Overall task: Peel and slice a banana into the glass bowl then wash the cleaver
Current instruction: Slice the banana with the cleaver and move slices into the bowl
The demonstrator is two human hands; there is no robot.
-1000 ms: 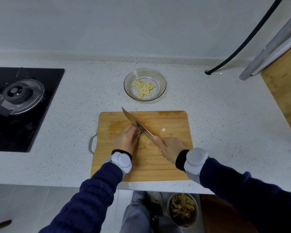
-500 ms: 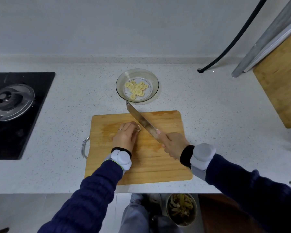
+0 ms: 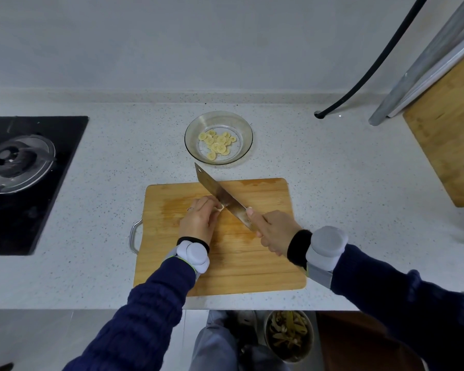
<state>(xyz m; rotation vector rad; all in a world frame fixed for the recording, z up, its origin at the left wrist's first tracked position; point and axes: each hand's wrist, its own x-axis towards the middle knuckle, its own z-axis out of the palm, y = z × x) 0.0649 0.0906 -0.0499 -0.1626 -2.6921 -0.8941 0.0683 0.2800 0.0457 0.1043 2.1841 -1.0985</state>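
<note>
Head view, looking down: the right hand (image 3: 273, 231) is wrapped tight around the cleaver's handle. The cleaver (image 3: 220, 194) runs diagonally across the cutting board (image 3: 252, 263), its tip past the far edge, just short of the glass bowl (image 3: 248, 140). The left hand (image 3: 198, 220) curls down on the board, fingertips pinching a small pale banana piece (image 3: 219, 208) against the blade; the hand hides most of it. Banana slices (image 3: 217, 143) lie in the bowl. A stove (image 3: 32, 183) sits at far left, a black hose (image 3: 373, 68) and a second wooden board (image 3: 450, 129) at right, and a bin of peels (image 3: 288, 336) below the counter edge.
</note>
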